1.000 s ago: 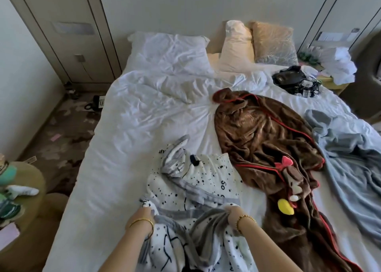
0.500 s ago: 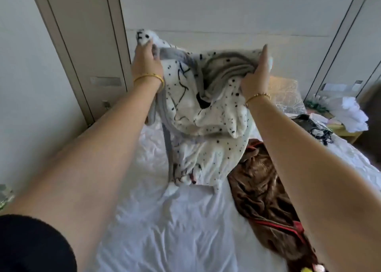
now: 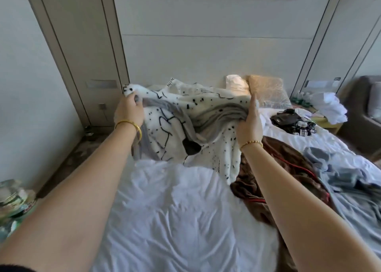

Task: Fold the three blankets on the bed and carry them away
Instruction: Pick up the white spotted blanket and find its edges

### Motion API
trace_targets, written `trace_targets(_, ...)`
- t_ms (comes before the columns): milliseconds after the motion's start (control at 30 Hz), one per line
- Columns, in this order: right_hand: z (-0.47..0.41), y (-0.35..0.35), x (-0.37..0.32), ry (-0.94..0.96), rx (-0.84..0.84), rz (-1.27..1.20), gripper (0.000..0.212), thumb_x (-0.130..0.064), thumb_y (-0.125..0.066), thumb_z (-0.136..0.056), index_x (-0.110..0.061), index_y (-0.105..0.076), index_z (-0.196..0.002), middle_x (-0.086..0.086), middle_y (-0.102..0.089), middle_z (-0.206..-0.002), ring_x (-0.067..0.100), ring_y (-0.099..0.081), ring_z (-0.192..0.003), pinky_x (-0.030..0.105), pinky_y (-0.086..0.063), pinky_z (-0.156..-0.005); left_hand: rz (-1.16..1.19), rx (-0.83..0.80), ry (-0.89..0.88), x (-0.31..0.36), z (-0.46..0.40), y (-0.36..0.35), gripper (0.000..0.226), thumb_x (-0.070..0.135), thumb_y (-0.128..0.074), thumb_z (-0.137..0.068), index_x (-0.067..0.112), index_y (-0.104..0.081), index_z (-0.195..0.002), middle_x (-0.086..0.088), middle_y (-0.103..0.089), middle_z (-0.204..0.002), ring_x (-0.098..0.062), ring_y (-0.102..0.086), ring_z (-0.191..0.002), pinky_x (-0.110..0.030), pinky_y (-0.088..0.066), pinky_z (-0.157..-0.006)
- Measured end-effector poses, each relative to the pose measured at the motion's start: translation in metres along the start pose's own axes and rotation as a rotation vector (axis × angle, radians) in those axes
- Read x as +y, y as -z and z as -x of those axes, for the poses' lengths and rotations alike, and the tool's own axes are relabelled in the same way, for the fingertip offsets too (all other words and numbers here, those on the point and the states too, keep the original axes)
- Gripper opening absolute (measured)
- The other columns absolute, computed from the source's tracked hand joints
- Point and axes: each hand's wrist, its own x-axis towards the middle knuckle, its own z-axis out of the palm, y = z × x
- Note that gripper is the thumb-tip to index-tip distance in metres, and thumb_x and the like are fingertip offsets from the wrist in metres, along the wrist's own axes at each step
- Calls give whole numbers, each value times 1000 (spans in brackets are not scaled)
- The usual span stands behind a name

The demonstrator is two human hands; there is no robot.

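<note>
Blanket (image 3: 206,131) (spotted) hangs between left grip (image 3: 129,109) and right grip (image 3: 249,121).

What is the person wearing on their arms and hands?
Both forearms are bare. The left hand has a smooth gold bangle at its wrist. The right hand has a gold beaded bracelet. A dark sleeve edge shows on the left arm.

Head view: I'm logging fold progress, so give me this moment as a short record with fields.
held item: spotted white blanket, lifted and spread over the bed
left hand: grips its left edge
right hand: grips its right edge
brown blanket: unfolded on the bed
blue-grey blanket: unfolded at the bed's right side
folded so far: none
</note>
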Motion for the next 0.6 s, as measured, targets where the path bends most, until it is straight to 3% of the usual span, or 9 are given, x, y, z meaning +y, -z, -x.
trace_targets(67, 44, -4, 34, -191, -80, 79, 85, 6, -34, -79, -37, -8, -147, 4, -45, -140, 29, -59, -97, 37, -50, -68, -49, -181, 104, -35, 34, -15, 31, 24, -36, -96, 21, -58, -117, -14, -61, -113, -36, -56, -108, -39, -47, -82)
trace_targets(167, 117, -7, 89, -439, -344, 225, 67, 0, -34, -85, -29, -28, -145, 10, -54, -131, 30, -61, -102, 39, -52, -82, -195, -515, 253, -86, 101, -44, 43, 23, -40, -94, 11, -44, -135, -20, -52, -131, -35, -53, -114, -38, -44, -93)
trace_targets(267, 188, -4, 134, -537, -568, 295, 49, -5, -36, -85, -20, -51, -129, 12, -62, -112, 30, -63, -94, 37, -53, -84, -291, -709, 353, -138, 180, -68, 43, 23, -40, -96, 5, -44, -135, -20, -50, -133, -33, -51, -118, -35, -41, -96)
trace_targets(367, 241, 1, 165, -548, -708, 287, 36, 1, -35, -85, -13, -63, -103, 4, -61, -83, 21, -58, -77, 29, -48, -72, -324, -786, 419, -181, 250, -79, 37, 22, -36, -98, 2, -51, -125, -20, -54, -128, -30, -54, -114, -29, -41, -85)
trace_targets(433, 264, 6, 181, -503, -791, 348, 30, 4, -35, -83, -14, -59, -85, 2, -56, -74, 20, -54, -75, 27, -48, -71, -355, -815, 438, -200, 287, -80, 34, 20, -33, -99, 2, -55, -118, -19, -56, -125, -27, -55, -112, -23, -36, -77)
trace_targets(500, 281, 16, 191, -462, -827, 424, 26, 3, -35, -82, -15, -52, -78, 3, -55, -75, 20, -53, -77, 25, -44, -69, -436, -792, 461, -208, 315, -76, 35, 20, -29, -100, 3, -55, -117, -18, -55, -125, -27, -54, -112, -25, -38, -81)
trace_targets(600, 304, 39, 203, -390, -871, 487, 28, 2, -34, -84, -14, -56, -87, 7, -60, -87, 22, -55, -83, 25, -42, -71, -513, -689, 389, -208, 350, -62, 36, 25, -27, -100, 11, -60, -104, -16, -55, -119, -29, -54, -105, -32, -44, -88)
